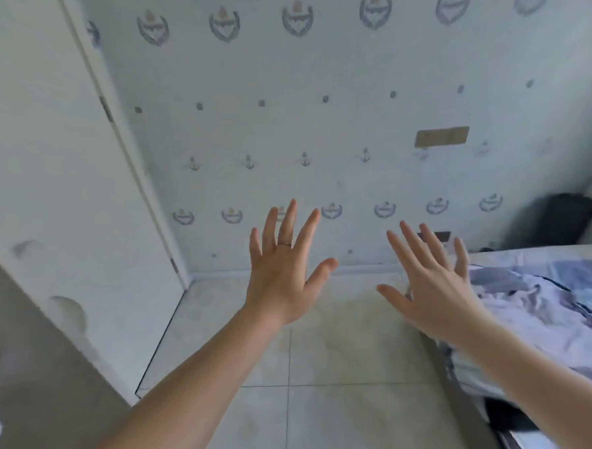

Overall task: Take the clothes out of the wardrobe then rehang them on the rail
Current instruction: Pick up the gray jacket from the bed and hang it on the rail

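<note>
Both bare forearms reach in from the bottom of the frame and both hands are raised at centre, holding nothing. The left hand (283, 276) shows its back, fingers (287, 221) straight and spread wide apart, thumb out to the right, with a thin ring (284, 245) on one finger. The right hand (435, 285), just right of it and a little lower, is apart from it; its fingers are also straight and fanned apart.

A tall white door (44, 151) with hinges on its edge fills the left of the frame; whether it belongs to the wardrobe I cannot tell. Crumpled blue-and-white cloth (549, 300) lies on the bed (536, 253) at lower right, beside the right hand; clothes or bedding, I cannot tell.

Behind the hands stands a pale wall (316, 120) patterned with rows of crests and anchors, a brown patch (442, 136) at its upper right. A blurred dark heap (562, 220) sits at the right edge above the bed. Pale floor (345, 342) tiles fill the lower centre.
</note>
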Demonstrator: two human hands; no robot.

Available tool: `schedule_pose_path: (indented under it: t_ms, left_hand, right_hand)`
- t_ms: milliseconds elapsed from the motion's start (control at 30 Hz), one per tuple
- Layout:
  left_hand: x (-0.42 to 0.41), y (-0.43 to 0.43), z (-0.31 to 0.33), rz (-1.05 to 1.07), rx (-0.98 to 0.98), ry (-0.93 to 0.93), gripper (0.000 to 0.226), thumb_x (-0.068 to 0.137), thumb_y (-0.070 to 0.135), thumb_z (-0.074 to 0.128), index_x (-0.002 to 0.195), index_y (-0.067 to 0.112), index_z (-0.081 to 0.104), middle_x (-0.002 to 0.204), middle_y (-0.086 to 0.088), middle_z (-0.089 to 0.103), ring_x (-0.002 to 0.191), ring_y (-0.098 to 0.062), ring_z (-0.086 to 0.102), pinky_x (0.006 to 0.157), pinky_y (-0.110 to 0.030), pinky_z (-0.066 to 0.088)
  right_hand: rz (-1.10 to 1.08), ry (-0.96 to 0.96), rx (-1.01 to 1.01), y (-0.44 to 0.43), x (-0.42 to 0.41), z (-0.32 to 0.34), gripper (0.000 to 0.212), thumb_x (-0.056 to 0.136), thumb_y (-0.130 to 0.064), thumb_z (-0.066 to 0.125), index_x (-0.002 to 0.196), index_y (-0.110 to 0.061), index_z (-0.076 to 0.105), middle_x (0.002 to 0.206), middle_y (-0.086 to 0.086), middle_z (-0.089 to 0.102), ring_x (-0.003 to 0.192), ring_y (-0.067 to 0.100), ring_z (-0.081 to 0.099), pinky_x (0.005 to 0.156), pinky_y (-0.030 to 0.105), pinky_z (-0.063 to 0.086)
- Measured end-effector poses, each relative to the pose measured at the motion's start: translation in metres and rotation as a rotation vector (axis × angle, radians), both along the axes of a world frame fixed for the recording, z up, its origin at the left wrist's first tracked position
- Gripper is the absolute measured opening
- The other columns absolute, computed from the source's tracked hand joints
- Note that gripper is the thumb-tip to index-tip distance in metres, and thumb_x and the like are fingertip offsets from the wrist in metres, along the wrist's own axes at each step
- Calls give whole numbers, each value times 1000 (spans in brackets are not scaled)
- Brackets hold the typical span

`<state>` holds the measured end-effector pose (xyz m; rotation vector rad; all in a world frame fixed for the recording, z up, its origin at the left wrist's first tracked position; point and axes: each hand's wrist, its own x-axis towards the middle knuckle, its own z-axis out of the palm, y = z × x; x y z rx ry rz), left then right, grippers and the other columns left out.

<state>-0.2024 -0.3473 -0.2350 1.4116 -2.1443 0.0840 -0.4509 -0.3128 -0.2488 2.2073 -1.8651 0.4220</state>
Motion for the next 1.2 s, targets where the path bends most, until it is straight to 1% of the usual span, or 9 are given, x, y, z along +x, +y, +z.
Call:
schedule_pose_path:
  t_ms: [133,200,267,433,567,733,867,1000,1200]
  left_hand:
    - [-74,-31,-54,-153,130,-23,74,92,70,23,157,39,6,165,10,-12,151,-18,-19,121,-55,-3]
    - [-111,-48,-79,-213,200,-60,76,90,72,21,157,40,5,166,9,-12,151,-18,-19,121,-54,-3]
    - [-148,-67,-101,-268,261,-105,78,88,74,17,157,40,3,165,9,-14,151,-19,-20,121,-54,-4]
    - [-237,-128,-142,-424,365,-194,79,88,76,14,156,40,-2,166,6,-14,151,-21,-20,120,-56,-4]
    - [-305,-187,-158,-544,441,-272,80,87,76,12,156,40,-4,165,7,-16,150,-20,-22,120,-56,-3]
    - [-384,-257,-172,-671,463,-363,80,86,76,10,156,40,-4,165,6,-16,149,-21,-22,121,-52,-4]
    - [-441,-297,-184,-779,489,-431,80,86,76,8,155,40,-8,163,7,-22,148,-20,-28,121,-53,-8]
    - [-494,-321,-191,-829,516,-485,74,95,70,19,155,40,-11,163,7,-23,147,-18,-30,120,-49,-13]
    - [-581,-349,-205,-895,528,-535,74,95,69,23,156,39,-8,164,7,-20,148,-19,-27,121,-50,-10]
  right_hand:
    - [-164,-41,106,5,-66,-50,81,87,-70,24,155,-32,2,165,-5,-6,151,22,-8,117,55,-13]
    - [-246,-49,165,3,-97,-70,79,92,-66,31,155,-33,-3,164,-5,-10,151,22,-12,117,57,-14]
    - [-320,-64,219,-1,-125,-87,79,93,-64,33,154,-33,-7,164,-6,-13,150,21,-16,117,57,-13]
    - [-500,-137,322,-30,-190,-118,79,94,-61,38,154,-34,-6,164,-7,-11,150,19,-17,116,55,-16]
    - [-666,-215,378,-62,-238,-130,77,95,-61,35,155,-35,-7,164,-8,-12,149,18,-18,116,53,-17]
    - [-844,-269,442,-100,-291,-150,76,96,-62,34,154,-35,-8,164,-8,-11,150,18,-17,115,52,-18]
    - [-993,-318,466,-121,-328,-163,76,96,-63,32,155,-34,-6,164,-8,-8,150,20,-14,115,54,-14]
    - [-1100,-386,486,-130,-360,-171,75,96,-61,33,155,-34,-5,164,-9,-8,151,19,-12,116,54,-14]
    - [-1187,-429,504,-143,-423,-184,74,96,-60,33,155,-34,-5,164,-8,-6,151,20,-11,116,54,-15]
